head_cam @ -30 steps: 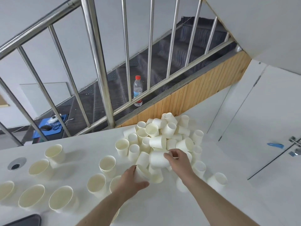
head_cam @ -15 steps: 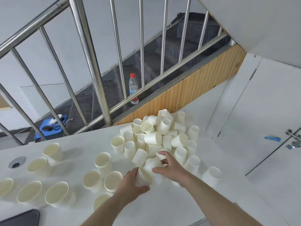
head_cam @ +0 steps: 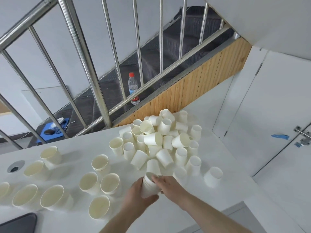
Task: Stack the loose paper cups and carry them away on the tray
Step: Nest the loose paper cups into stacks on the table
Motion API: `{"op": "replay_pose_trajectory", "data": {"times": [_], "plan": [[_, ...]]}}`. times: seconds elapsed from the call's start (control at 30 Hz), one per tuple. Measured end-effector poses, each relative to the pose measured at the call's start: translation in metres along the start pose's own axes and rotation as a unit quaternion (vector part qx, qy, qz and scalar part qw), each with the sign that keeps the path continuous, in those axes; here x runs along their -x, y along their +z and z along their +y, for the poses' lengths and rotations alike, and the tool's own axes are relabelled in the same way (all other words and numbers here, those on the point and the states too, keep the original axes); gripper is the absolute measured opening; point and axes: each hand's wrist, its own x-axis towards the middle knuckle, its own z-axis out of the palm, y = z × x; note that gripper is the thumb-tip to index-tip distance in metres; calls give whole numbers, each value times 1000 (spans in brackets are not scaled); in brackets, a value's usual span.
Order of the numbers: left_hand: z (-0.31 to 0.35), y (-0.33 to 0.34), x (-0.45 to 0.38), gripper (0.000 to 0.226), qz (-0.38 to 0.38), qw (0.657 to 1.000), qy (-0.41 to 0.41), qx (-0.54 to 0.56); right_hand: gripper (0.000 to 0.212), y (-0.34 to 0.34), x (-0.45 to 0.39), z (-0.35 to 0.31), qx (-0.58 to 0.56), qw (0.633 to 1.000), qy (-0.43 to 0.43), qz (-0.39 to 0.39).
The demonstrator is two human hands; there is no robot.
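Left hand grips our small stack near the table's front edge; right hand pinches its top cup; we keep rims square, seat gently; pile just behind.

left hand: bare, no glove or ring
right hand: bare
forearms: bare, no sleeves or watch visible

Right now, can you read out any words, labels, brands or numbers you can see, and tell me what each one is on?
No text can be read.
Water bottle behind the railing: its label has print, too small and blurred to read.
Paper cups and the stacked cups in both hands: plain, no print.
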Motion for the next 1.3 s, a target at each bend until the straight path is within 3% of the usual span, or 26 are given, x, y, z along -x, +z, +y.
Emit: {"op": "replay_pose_trajectory", "data": {"times": [0.1, 0.17, 0.27, 0.33, 0.43, 0.53, 0.77, 0.87, 0.97, 1.1, 1.3], "plan": [[-1, 9, 5, 59, 5, 1000, 1, 8, 28, -7, 5, 8, 39, 998, 4, -51], [-3, 15, 9, 62, 5, 1000, -4, 12, 24, -15, 6, 10, 61, 997, -2, -43], [-4, 22, 15, 66, 21, 1000, -15, 11, 23, -33, 0, 20, 110, 985, -49, 125], [-4, 25, 18, 70, 25, 999, -21, 4, 21, -50, -3, 27, 252, 936, -97, 224], [-5, 29, 21, 75, 20, 999, -35, -4, 51, -69, -10, 37, 443, 882, -67, 147], [-1, 31, 21, 72, 13, 999, -49, -4, 61, -74, -19, 43, 495, 865, -31, 77], [10, 35, 14, 60, 3, 998, -67, -5, 50, -80, -31, 40, 421, 899, -30, 114], [13, 38, 8, 66, 9, 997, -80, -17, 57, -83, -29, 26, 239, 955, -48, 171], [15, 41, 4, 69, 16, 996, -83, -12, 50, -79, -22, 13, 36, 990, -37, 131], [18, 41, -3, 66, 28, 997, -70, -14, 41, -74, -12, 13, 13, 1000, -9, 19], [23, 39, -3, 63, 14, 996, -23, -84, 57, -77, -10, 20, 73, 997, -15, 14]]}}
